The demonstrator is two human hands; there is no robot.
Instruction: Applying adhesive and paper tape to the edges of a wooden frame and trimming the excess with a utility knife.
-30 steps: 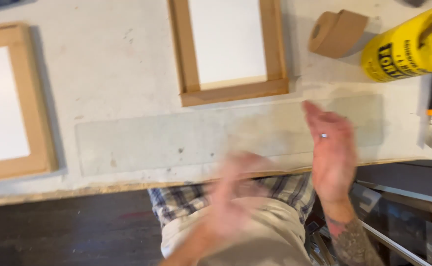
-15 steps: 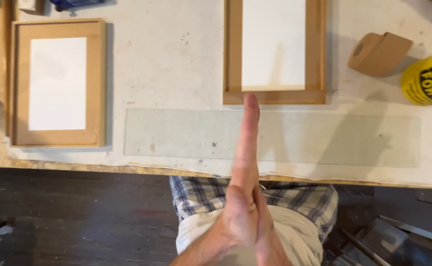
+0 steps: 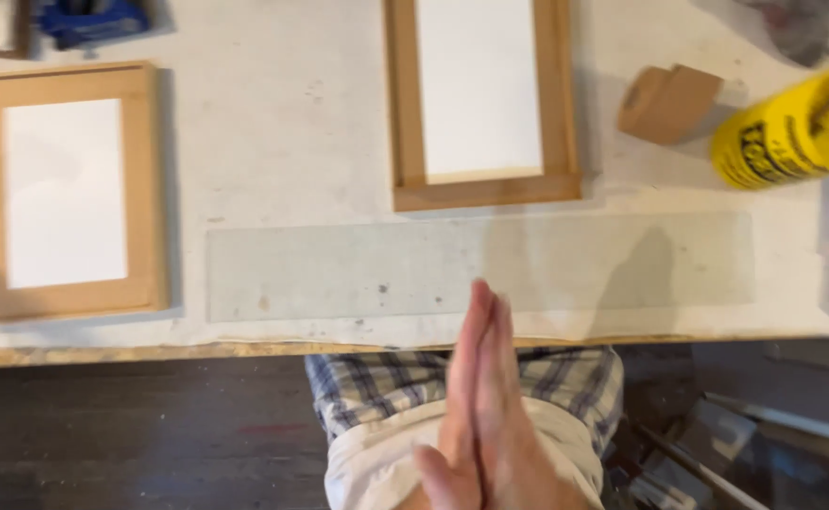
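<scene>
Glass strip [image 3: 480, 266] lay flat along near edge of white workbench [image 3: 282, 142], below middle wooden frame [image 3: 482, 104], right of second frame [image 3: 65, 189]. Left hand [image 3: 461, 416] and right hand [image 3: 509, 416] pressed palm to palm, fingers straight, holding nothing, fingertips over strip's near edge. Half second before, fingertips had reached across strip to middle frame; since then hands drew back. Cardboard tape roll [image 3: 669, 102], yellow bottle [image 3: 797, 127] far right.

A pale, scuffed workbench [image 3: 282, 142] is seen, on which a long glass strip [image 3: 480, 264] is laid flat near the front edge. Two wooden frames [image 3: 65, 189] [image 3: 480, 104], a brown cardboard piece [image 3: 669, 102] and a yellow bottle [image 3: 792, 132] are also laid on it.
</scene>
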